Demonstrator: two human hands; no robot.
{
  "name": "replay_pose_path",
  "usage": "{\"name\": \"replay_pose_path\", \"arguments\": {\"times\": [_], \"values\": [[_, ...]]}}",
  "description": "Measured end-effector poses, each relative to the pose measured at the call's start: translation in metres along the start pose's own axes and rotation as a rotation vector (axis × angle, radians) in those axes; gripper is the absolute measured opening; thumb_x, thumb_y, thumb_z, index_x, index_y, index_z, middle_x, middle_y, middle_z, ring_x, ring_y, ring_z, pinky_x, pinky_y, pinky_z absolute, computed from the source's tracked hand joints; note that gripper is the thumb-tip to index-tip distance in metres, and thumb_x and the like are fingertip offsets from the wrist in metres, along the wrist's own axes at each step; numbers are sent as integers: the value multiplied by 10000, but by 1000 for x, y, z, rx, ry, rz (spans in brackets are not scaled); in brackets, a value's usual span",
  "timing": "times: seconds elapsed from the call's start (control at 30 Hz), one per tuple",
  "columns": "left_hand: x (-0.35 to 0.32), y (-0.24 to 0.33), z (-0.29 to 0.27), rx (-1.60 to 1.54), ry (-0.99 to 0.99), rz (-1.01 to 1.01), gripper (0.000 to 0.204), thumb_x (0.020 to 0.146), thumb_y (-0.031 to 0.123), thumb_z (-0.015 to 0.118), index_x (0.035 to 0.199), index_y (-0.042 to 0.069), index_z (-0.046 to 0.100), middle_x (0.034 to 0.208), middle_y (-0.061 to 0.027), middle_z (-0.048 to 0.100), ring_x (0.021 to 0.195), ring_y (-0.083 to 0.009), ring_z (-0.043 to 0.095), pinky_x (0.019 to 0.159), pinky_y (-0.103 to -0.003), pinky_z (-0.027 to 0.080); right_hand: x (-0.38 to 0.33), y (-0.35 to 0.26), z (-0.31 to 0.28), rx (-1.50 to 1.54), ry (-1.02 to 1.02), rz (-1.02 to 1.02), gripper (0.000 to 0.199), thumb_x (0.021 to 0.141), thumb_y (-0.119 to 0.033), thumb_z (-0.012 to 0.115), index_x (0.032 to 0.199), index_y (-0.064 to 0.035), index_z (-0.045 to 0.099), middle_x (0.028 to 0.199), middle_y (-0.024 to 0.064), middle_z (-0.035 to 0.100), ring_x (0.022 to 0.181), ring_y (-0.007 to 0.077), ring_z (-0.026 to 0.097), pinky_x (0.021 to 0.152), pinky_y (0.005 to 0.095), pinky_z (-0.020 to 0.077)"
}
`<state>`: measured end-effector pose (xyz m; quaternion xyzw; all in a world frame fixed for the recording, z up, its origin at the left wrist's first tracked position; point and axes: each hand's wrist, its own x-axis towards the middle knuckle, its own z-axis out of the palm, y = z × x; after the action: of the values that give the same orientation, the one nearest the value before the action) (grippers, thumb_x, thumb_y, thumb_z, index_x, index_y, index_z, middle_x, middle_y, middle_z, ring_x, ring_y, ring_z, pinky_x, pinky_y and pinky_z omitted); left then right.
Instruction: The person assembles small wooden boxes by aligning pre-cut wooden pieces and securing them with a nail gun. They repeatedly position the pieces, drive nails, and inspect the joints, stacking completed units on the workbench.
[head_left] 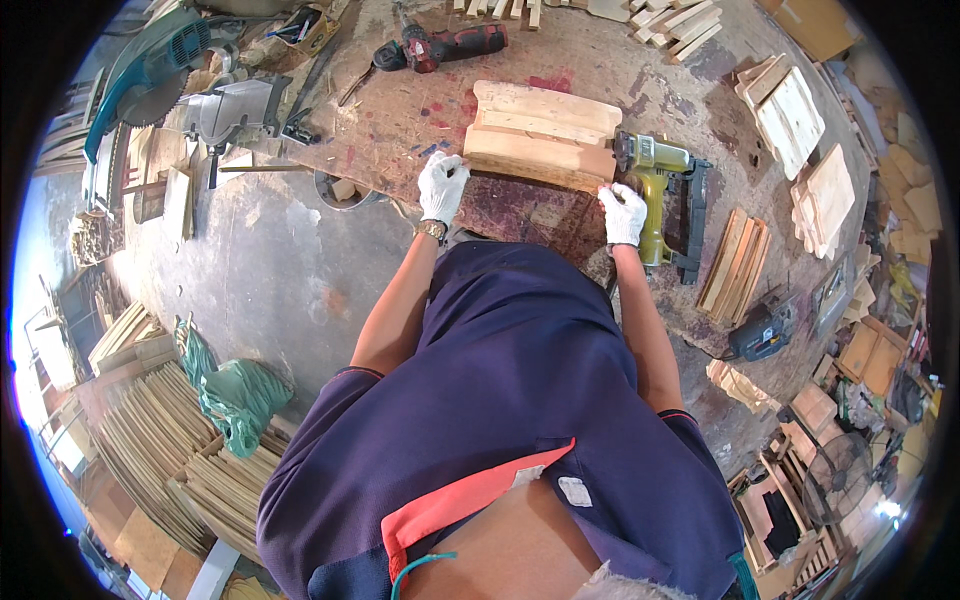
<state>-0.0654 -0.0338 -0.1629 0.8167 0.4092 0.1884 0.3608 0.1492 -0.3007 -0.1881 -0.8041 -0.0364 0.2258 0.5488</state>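
Observation:
A pale wooden block assembly (540,135), built of stacked boards, lies on the stained workbench (400,110) in front of me. My left hand (442,185), in a white glove, presses on its near left corner. At the near right corner my right hand (623,212), also gloved, touches the wood right next to a green nail gun (660,195) that rests on the bench. Neither hand clearly grips anything; both rest against the wood's edge.
A red and black cordless drill (450,45) lies at the back of the bench. A teal mitre saw (160,70) stands at the left. Wooden slats (735,265) and panels (790,110) lie at the right. A fan (835,480) and stacked thin boards (160,440) sit on the floor.

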Motion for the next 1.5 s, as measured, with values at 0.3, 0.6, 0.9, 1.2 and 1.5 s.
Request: {"name": "replay_pose_path", "arguments": {"times": [0.3, 0.6, 0.9, 1.2, 1.5], "values": [[23, 5, -2, 139, -122, -156, 336, 837, 347, 701, 800, 18, 649, 793, -165, 640, 737, -346, 623, 704, -427, 488, 4, -3, 8, -17, 57, -36, 191, 827, -161, 825, 890, -12, 722, 696, 18, 686, 577, 85, 618, 524, 264, 476], [39, 20, -2, 146, -306, -329, 677, 776, 586, 757, 900, -69, 643, 926, -214, 698, 863, -343, 673, 777, -429, 525, 9, -11, 0, -52, -16, 31, 190, 822, -142, 825, 839, -13, 687, 694, 36, 676, 554, 101, 641, 517, 258, 499], [38, 28, -6, -233, -428, -308, 363, 866, 292, 791, 965, -17, 630, 796, -57, 678, 634, -106, 618, 579, -274, 490, 9, -14, -5, -30, -64, 76, 182, 835, -143, 820, 840, -13, 694, 693, 36, 672, 547, 107, 654, 485, 257, 516], [30, 50, -15, -130, -363, -252, 317, 877, 288, 778, 884, -8, 662, 748, -47, 684, 606, -108, 610, 583, -286, 485, 3, -44, -37, -340, 435, -260, 227, 834, -229, 787, 913, -27, 720, 814, 109, 717, 685, 209, 681, 659, 342, 533], [29, 54, -14, 79, -279, -168, 390, 824, 339, 815, 830, -17, 654, 720, -91, 672, 620, -158, 620, 596, -340, 487, 18, -43, -48, -820, 184, -93, 994, 780, -238, 770, 1548, -3, 183, 987, 319, 697, 907, 488, 689, 839, 525, 543]]}}
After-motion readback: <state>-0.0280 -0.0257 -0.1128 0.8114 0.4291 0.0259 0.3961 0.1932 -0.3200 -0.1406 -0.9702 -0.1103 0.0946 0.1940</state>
